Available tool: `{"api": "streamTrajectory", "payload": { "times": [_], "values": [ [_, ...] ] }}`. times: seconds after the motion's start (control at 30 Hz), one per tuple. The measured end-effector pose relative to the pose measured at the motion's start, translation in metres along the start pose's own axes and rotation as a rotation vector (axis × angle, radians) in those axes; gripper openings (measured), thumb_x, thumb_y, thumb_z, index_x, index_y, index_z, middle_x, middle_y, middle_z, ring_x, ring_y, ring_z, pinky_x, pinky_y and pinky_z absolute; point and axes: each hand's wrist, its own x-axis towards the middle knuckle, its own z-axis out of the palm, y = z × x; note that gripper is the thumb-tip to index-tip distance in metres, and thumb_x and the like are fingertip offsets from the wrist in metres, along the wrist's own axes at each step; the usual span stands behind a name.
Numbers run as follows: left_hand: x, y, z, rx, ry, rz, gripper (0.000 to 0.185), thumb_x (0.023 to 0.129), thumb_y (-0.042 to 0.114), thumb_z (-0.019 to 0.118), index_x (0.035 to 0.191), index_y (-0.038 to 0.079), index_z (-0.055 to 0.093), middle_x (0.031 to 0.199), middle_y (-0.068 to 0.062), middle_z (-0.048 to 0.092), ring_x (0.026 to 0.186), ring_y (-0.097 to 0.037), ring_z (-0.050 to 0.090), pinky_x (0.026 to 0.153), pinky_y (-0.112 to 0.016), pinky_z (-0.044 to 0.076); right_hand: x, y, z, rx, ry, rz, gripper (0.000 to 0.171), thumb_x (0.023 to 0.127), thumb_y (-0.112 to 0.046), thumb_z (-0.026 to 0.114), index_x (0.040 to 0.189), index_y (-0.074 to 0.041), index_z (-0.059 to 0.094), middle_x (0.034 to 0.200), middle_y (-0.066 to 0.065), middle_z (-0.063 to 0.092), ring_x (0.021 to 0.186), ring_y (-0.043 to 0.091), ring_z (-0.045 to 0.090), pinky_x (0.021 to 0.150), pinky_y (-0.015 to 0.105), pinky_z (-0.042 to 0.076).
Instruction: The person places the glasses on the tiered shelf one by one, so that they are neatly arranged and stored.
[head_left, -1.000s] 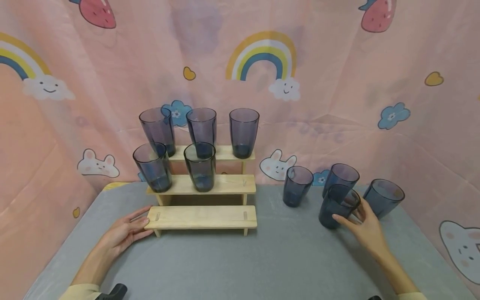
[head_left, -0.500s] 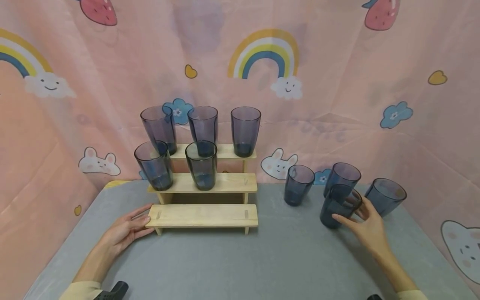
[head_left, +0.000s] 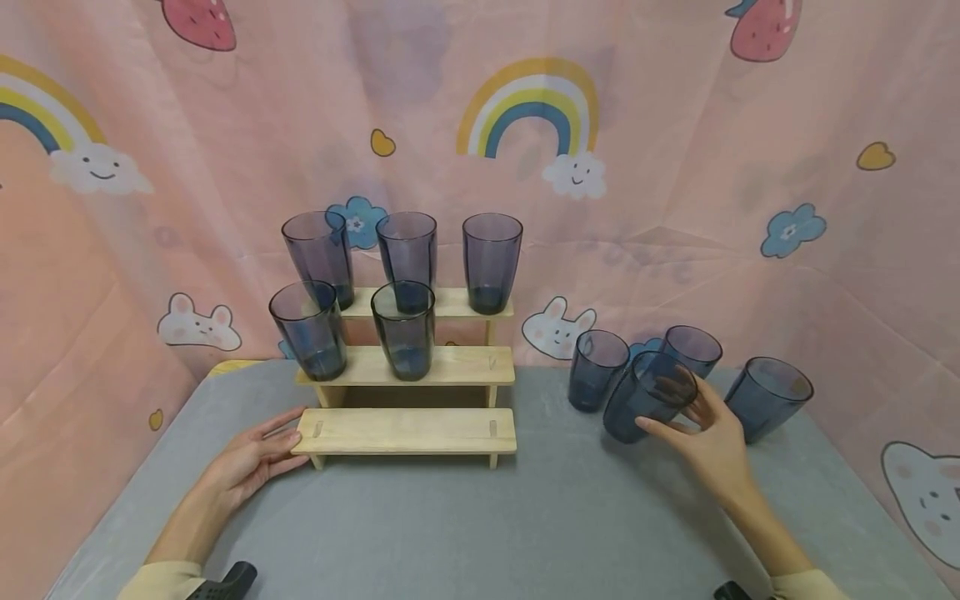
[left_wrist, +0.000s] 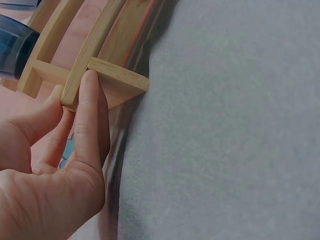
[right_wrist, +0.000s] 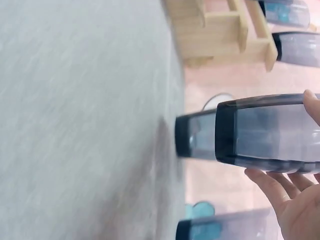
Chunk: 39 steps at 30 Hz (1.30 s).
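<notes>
My right hand grips a dark blue-purple drinking glass by its side, thumb on the near side. The glass leans a little, and in the right wrist view the same glass has its base raised off the grey cloth. At the other side, my left hand holds the left end of the lowest step of a three-tier wooden stand, thumb and fingers about the board's end. Three matching glasses stand on the top tier, two on the middle one; the lowest step is bare.
Three more glasses stand on the grey cloth at the right: one left of the held glass, one behind it and one to its right. A pink patterned curtain hangs behind.
My right hand has lifted the glass off the cloth and moved it left, so it now overlaps the leftmost loose glass in the head view. My left hand stays at the stand.
</notes>
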Motion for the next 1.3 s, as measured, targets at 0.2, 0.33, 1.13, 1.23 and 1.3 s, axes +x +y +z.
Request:
{"api": "streamTrajectory", "payload": {
  "times": [0.2, 0.33, 1.13, 1.23, 1.3],
  "values": [
    [-0.001, 0.001, -0.001, 0.004, 0.000, 0.006, 0.077, 0.100, 0.009, 0.057, 0.157, 0.003, 0.006, 0.140, -0.015, 0.039, 0.105, -0.014, 0.064, 0.095, -0.036, 0.053, 0.003, -0.018, 0.012, 0.051, 0.002, 0.017, 0.083, 0.083, -0.015, 0.081, 0.152, -0.021, 0.037, 0.136, 0.006, 0.055, 0.107, -0.004, 0.053, 0.078, 0.012, 0.054],
    [-0.001, 0.001, -0.001, 0.004, 0.001, 0.005, 0.076, 0.100, 0.009, 0.056, 0.157, 0.003, 0.006, 0.142, -0.017, 0.037, 0.106, -0.014, 0.064, 0.095, -0.036, 0.053, 0.008, -0.030, 0.021, 0.090, 0.005, 0.009, 0.080, 0.084, -0.014, 0.080, 0.151, -0.025, 0.039, 0.134, -0.003, 0.057, 0.109, 0.001, 0.053, 0.082, 0.011, 0.051],
    [-0.002, 0.002, -0.003, 0.019, 0.008, 0.022, 0.077, 0.100, 0.010, 0.058, 0.157, 0.003, 0.007, 0.150, -0.024, 0.025, 0.106, -0.013, 0.063, 0.095, -0.035, 0.054, 0.046, -0.076, 0.103, 0.510, 0.028, -0.065, 0.073, 0.082, 0.001, 0.078, 0.145, -0.015, 0.045, 0.132, 0.003, 0.059, 0.124, 0.021, 0.054, 0.097, 0.025, 0.051],
    [-0.001, -0.001, -0.003, 0.026, -0.004, 0.026, 0.077, 0.100, 0.010, 0.057, 0.157, 0.002, 0.006, 0.152, -0.027, 0.020, 0.106, -0.013, 0.063, 0.095, -0.035, 0.053, 0.047, -0.077, 0.109, 0.487, 0.017, -0.056, 0.073, 0.083, -0.004, 0.079, 0.146, -0.018, 0.044, 0.135, 0.004, 0.058, 0.127, 0.022, 0.053, 0.103, 0.033, 0.048],
    [0.000, -0.002, -0.003, 0.019, -0.011, 0.027, 0.077, 0.100, 0.009, 0.057, 0.157, 0.001, 0.006, 0.151, -0.027, 0.022, 0.106, -0.014, 0.063, 0.095, -0.035, 0.053, 0.047, -0.079, 0.112, 0.482, 0.006, -0.052, 0.074, 0.083, -0.006, 0.079, 0.147, -0.019, 0.043, 0.137, 0.004, 0.056, 0.128, 0.021, 0.052, 0.105, 0.035, 0.046]
  ]
}}
